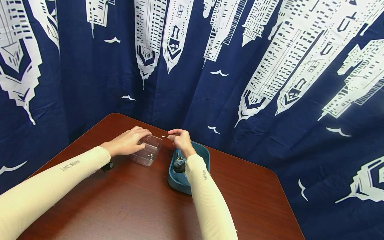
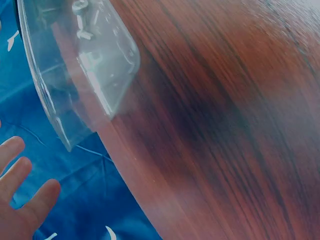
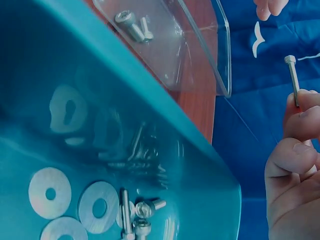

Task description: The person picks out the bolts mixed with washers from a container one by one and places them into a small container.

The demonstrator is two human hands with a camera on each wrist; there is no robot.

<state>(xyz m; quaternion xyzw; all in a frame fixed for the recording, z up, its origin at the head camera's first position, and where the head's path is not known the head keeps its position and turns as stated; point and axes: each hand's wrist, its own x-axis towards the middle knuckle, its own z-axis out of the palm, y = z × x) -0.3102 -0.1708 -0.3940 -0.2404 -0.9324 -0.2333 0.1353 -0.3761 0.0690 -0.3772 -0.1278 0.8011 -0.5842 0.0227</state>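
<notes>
A small hex-head bolt (image 3: 293,75) is pinched between the thumb and fingers of my right hand (image 1: 181,140), its head pointing away from the fingertips. This hand is above the far end of a teal bin (image 1: 180,187). To its left, a clear plastic box (image 1: 146,162) has a couple of bolts (image 3: 131,26) lying in it. My left hand (image 1: 129,141) is over the box's far left side with fingers extended. In the left wrist view its spread fingers (image 2: 40,202) appear apart from the box wall.
Inside the bin lie large flat washers (image 3: 50,192) and several bolts (image 3: 126,212), beside a dark object (image 1: 179,167). Both containers stand on a brown wooden table (image 1: 135,200). A blue curtain (image 1: 192,96) with white buildings hangs behind the table edge.
</notes>
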